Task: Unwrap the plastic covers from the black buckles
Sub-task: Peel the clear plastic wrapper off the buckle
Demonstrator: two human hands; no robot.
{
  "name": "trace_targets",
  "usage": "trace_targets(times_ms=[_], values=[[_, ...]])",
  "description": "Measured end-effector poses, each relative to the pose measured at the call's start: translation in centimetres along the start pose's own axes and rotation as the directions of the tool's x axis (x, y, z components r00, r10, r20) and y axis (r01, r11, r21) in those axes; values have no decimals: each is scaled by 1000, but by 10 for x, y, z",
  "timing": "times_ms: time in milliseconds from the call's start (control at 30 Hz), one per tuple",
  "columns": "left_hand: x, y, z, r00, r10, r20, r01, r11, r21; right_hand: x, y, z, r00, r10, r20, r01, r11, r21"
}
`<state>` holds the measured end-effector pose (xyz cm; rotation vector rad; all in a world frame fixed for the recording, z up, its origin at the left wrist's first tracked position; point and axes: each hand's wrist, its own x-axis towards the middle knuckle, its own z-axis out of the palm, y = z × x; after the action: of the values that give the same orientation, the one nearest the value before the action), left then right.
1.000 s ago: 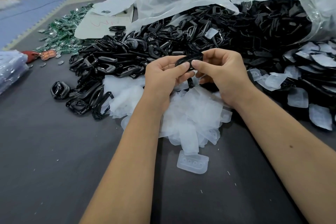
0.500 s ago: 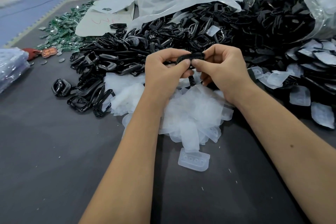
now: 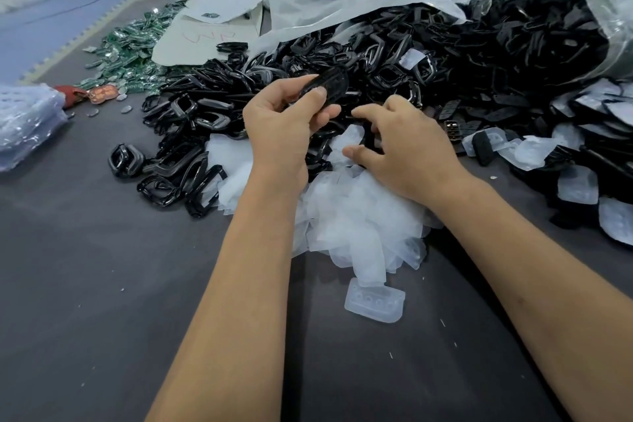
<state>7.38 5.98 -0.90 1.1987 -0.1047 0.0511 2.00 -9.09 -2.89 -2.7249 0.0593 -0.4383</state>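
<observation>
Head view: one person's two bare hands work at a dark grey table (image 3: 102,301) heaped with parts.
Left hand: the left hand (image 3: 281,127) pinches a glossy black plastic buckle (image 3: 327,85) between thumb and curled fingers, held up above the heap.
Right hand: the right hand (image 3: 404,151) hovers low over the pile of clear peeled plastic covers (image 3: 356,216), fingers loosely curled; whether a cover is caught in them I cannot tell.
Buckle place: lifted off the table, over the middle of the heap, towards the table's far edge from the person.
Buckle axis: the long axis runs from lower left to upper right, the far end tilted up and away from the person; its broad face turns toward the camera.
Cover on it: I cannot tell whether any film clings to it.
Done: a large mound of glossy black bare buckles (image 3: 191,134) lies on the left half of the table, and the spent covers lie nearest the person.
Left: many black buckles in cloudy covers (image 3: 582,161) lie toward the right edge, and an open clear plastic sack (image 3: 534,34) at the far right corner holds more.
Judgement: well under way, with a good deal remaining.
</observation>
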Motion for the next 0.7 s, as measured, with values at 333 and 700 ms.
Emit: trace_targets(times_ms=[333, 700], values=[[-1, -4, 5, 999, -21, -42, 22, 1000, 18, 1, 8, 1, 990, 108, -88, -60, 900, 432], [0, -8, 4, 993, -18, -121, 27, 997, 69, 1, 19, -12, 948, 318, 19, -167, 444, 881]])
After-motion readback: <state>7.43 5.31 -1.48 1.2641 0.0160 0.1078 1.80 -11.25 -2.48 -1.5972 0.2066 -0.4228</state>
